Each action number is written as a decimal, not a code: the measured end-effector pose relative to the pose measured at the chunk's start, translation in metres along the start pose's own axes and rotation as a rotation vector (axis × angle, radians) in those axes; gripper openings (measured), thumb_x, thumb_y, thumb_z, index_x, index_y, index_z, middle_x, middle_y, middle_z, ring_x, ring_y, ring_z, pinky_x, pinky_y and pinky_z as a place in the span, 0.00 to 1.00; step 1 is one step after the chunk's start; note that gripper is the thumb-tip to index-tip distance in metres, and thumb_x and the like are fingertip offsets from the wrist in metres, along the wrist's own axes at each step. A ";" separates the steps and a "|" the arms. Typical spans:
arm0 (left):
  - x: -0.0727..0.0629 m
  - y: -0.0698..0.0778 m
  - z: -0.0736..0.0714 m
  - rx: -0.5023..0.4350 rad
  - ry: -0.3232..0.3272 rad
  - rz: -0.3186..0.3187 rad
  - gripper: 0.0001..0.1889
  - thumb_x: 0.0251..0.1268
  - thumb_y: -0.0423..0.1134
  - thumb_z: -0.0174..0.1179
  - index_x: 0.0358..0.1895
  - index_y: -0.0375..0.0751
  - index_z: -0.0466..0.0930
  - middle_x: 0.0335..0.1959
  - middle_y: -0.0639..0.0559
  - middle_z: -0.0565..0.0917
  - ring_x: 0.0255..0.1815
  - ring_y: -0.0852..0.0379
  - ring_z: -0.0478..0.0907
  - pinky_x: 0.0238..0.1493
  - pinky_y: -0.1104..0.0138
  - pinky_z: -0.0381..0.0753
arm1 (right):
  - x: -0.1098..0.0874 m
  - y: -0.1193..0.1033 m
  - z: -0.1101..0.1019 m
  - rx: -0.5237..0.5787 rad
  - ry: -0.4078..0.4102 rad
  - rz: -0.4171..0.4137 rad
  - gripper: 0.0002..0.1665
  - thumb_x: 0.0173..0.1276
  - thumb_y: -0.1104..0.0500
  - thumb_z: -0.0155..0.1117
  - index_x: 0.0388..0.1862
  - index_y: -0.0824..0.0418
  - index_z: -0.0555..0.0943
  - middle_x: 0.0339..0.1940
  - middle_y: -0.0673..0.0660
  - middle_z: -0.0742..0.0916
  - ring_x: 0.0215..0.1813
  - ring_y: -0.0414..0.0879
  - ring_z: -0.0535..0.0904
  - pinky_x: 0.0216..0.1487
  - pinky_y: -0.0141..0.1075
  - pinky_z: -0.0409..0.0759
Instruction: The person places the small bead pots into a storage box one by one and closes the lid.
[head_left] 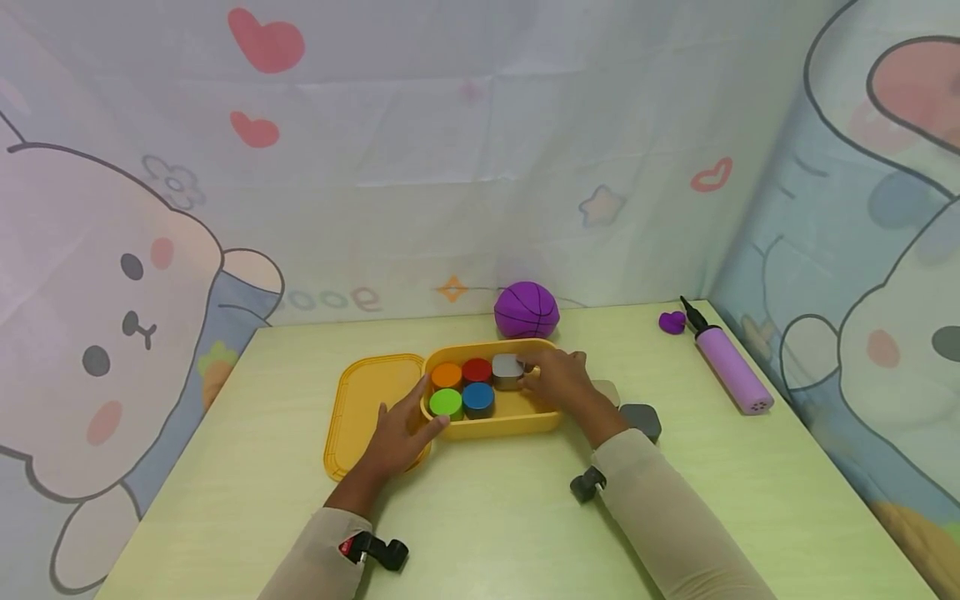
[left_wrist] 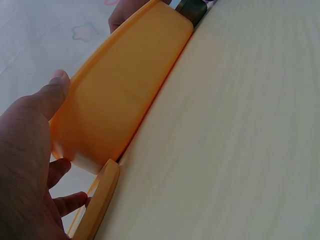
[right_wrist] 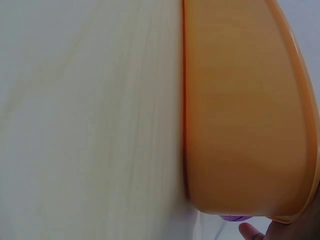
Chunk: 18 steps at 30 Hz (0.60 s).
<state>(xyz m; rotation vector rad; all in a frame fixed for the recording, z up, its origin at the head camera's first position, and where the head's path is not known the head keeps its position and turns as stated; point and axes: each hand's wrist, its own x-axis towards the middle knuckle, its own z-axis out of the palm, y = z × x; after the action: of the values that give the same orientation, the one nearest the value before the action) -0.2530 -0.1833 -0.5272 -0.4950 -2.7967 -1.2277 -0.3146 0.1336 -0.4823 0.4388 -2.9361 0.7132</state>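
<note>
left hand (head_left: 396, 437): thumb and fingers hold yellow box (head_left: 495, 429) at its left end. right hand (head_left: 558, 377): angled inward, fingertips at gray block (head_left: 506, 367); pinch cannot be determined.

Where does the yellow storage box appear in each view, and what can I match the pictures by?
Head: the yellow storage box sits just below the picture's centre.
Left wrist: the yellow storage box slants across the upper left, beside the left hand.
Right wrist: the yellow storage box fills much of the right side.
Shared landmark: the pale tabletop, bordering the box in every view.
</note>
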 end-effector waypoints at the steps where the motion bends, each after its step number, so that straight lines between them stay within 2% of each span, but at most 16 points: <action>1: 0.000 -0.001 0.000 0.002 -0.001 -0.002 0.45 0.81 0.61 0.60 0.91 0.53 0.50 0.89 0.48 0.62 0.91 0.39 0.56 0.84 0.23 0.27 | 0.000 0.001 0.000 0.005 0.005 -0.006 0.15 0.74 0.53 0.77 0.57 0.51 0.90 0.50 0.49 0.95 0.55 0.55 0.89 0.60 0.60 0.67; 4: 0.001 -0.002 0.001 0.005 0.000 -0.004 0.45 0.81 0.61 0.60 0.91 0.53 0.51 0.89 0.48 0.62 0.91 0.39 0.57 0.84 0.23 0.28 | 0.000 0.001 0.000 0.017 0.012 -0.012 0.11 0.74 0.54 0.76 0.53 0.52 0.89 0.51 0.50 0.95 0.55 0.56 0.90 0.60 0.62 0.69; 7: 0.000 -0.002 0.000 0.002 0.004 -0.002 0.45 0.80 0.61 0.60 0.91 0.54 0.51 0.89 0.49 0.62 0.91 0.40 0.57 0.84 0.23 0.28 | 0.000 -0.001 -0.001 0.027 0.020 0.003 0.16 0.74 0.53 0.76 0.57 0.54 0.90 0.52 0.51 0.95 0.57 0.59 0.90 0.62 0.63 0.70; 9: 0.000 -0.002 0.000 0.000 0.004 0.001 0.45 0.80 0.61 0.60 0.91 0.54 0.51 0.89 0.49 0.62 0.91 0.40 0.57 0.84 0.24 0.28 | -0.001 -0.001 -0.001 0.040 0.046 0.015 0.15 0.74 0.53 0.76 0.56 0.56 0.91 0.51 0.53 0.95 0.56 0.60 0.90 0.64 0.64 0.69; 12: 0.000 -0.001 -0.001 -0.002 0.001 -0.001 0.45 0.81 0.61 0.60 0.92 0.55 0.50 0.89 0.49 0.62 0.91 0.40 0.57 0.84 0.24 0.27 | -0.003 -0.001 0.000 0.070 0.120 0.015 0.10 0.75 0.52 0.75 0.46 0.57 0.90 0.47 0.55 0.95 0.52 0.58 0.90 0.70 0.69 0.65; 14: 0.000 0.000 -0.001 -0.004 -0.003 -0.006 0.45 0.81 0.61 0.60 0.92 0.55 0.50 0.89 0.49 0.62 0.91 0.40 0.57 0.85 0.24 0.27 | -0.005 -0.001 0.000 0.100 0.187 0.006 0.09 0.76 0.52 0.74 0.40 0.57 0.88 0.44 0.56 0.94 0.50 0.57 0.88 0.73 0.72 0.60; 18: 0.000 0.001 -0.001 -0.002 -0.008 -0.016 0.45 0.80 0.61 0.60 0.92 0.56 0.50 0.89 0.49 0.62 0.91 0.40 0.57 0.85 0.25 0.27 | -0.009 0.002 -0.003 0.138 0.303 -0.006 0.13 0.78 0.51 0.73 0.50 0.59 0.91 0.45 0.58 0.94 0.53 0.56 0.88 0.74 0.72 0.58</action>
<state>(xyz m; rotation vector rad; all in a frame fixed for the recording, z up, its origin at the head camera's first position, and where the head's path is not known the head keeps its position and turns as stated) -0.2526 -0.1837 -0.5261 -0.4799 -2.8116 -1.2351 -0.3065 0.1389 -0.4816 0.3172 -2.6128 0.8977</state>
